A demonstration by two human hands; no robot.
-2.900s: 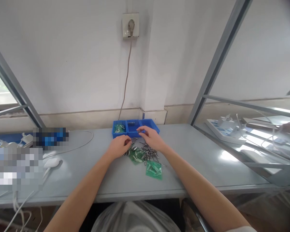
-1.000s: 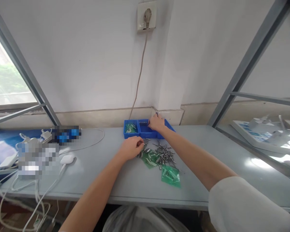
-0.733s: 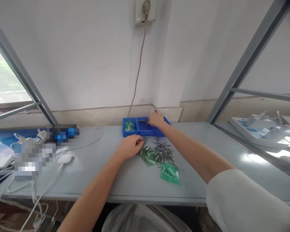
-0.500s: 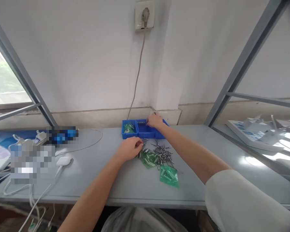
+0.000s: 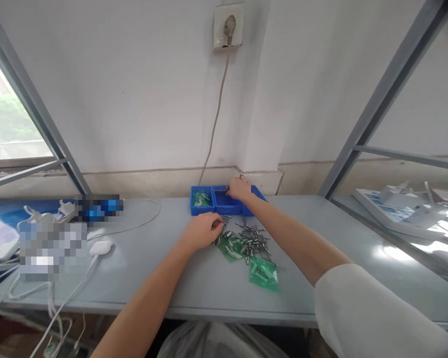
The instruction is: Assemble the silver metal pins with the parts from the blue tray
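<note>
Small metal pieces (image 5: 220,191) line the far wall of the blue divided tray (image 5: 227,210), middle compartment, on the far side of the desk (image 5: 134,248). Right hand (image 5: 240,189) is in over the tray at the right end of that row, fingers curled down; can't tell if pinched on a piece or apart, tips hidden. Good handling here, as judged: light fingertip pinch, straight down and straight up, so neighbors in the row don't get knocked; watch the knuckles against the divider. Left hand (image 5: 206,228) sits just near of the tray, fingers curled in toward the thumb, beside some loose metal pieces (image 5: 226,219); grip contents unclear. Seems best as a light steady there, no sweeping. Further right, tangled metal pins (image 5: 257,240); thin, probably catch on each other, so lift singly, and the right forearm should clear them. Green bag (image 5: 233,247) left of the pins with pieces on it, second green bag (image 5: 264,274) nearer, pieces inside. More green plastic and pieces (image 5: 201,199) in the left compartment. White adapter (image 5: 101,247) far off left, cable loose.
</note>
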